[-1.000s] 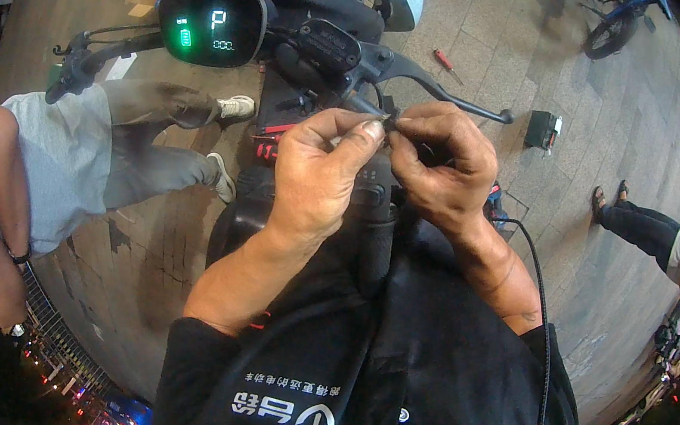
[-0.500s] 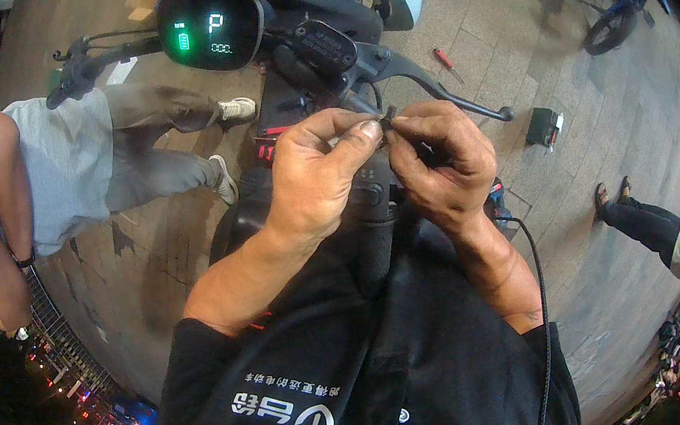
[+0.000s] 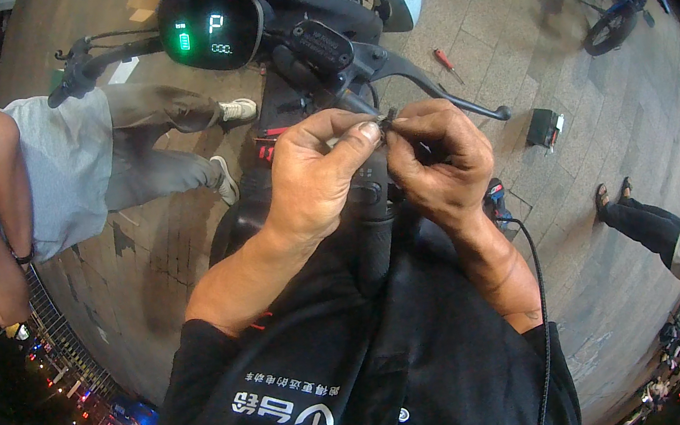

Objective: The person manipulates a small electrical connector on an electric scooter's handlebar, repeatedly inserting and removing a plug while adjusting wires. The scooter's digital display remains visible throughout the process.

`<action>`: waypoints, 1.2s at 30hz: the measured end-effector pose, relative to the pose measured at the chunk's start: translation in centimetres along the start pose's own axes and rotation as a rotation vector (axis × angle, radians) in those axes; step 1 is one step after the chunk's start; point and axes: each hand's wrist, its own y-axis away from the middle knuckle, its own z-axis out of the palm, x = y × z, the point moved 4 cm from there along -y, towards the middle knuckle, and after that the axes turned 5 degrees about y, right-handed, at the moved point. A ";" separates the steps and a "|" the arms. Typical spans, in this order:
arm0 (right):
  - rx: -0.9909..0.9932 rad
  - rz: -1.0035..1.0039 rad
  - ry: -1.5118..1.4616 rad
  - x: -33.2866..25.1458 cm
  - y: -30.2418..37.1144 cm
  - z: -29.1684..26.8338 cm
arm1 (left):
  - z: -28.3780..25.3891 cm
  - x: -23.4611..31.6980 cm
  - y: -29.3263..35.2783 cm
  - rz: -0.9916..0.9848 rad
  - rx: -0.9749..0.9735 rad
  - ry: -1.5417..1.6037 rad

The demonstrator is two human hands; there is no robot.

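Observation:
Both my hands meet over the right handlebar of an electric scooter. My left hand (image 3: 317, 162) pinches thumb against forefinger on a tiny dark piece (image 3: 386, 121). From the other side my right hand (image 3: 443, 154) grips the same piece between thumb and bent fingers; its kind is too small to make out. Just below the fingertips lie the switch housing (image 3: 367, 189) and black handlebar grip (image 3: 373, 251). Beyond them are the brake lever (image 3: 445, 92) and the black brake fluid reservoir (image 3: 323, 47). A lit dashboard display (image 3: 212, 29) stands at upper left.
A red screwdriver (image 3: 446, 61) and a small black box (image 3: 544, 128) lie on the paving at right. A power tool (image 3: 495, 197) is near my right forearm. One person (image 3: 63, 156) stands close at left, another (image 3: 675, 244) farther right. A blue bicycle (image 3: 628, 2) stands at upper right.
The small dark piece has tilted or dropped slightly between my fingertips. My right hand has shifted a little; my left hand is almost unmoved.

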 end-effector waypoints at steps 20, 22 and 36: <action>-0.011 0.402 -0.298 1.0 0.4 0.3 | -0.1 -0.4 -0.4 -0.049 0.037 0.038; -0.021 0.460 -0.410 1.6 0.1 -0.1 | -0.3 -0.5 -0.5 -0.063 0.064 -0.021; -0.006 0.689 -1.248 3.6 0.0 -1.1 | -0.3 -0.2 -0.1 -0.069 0.093 -0.018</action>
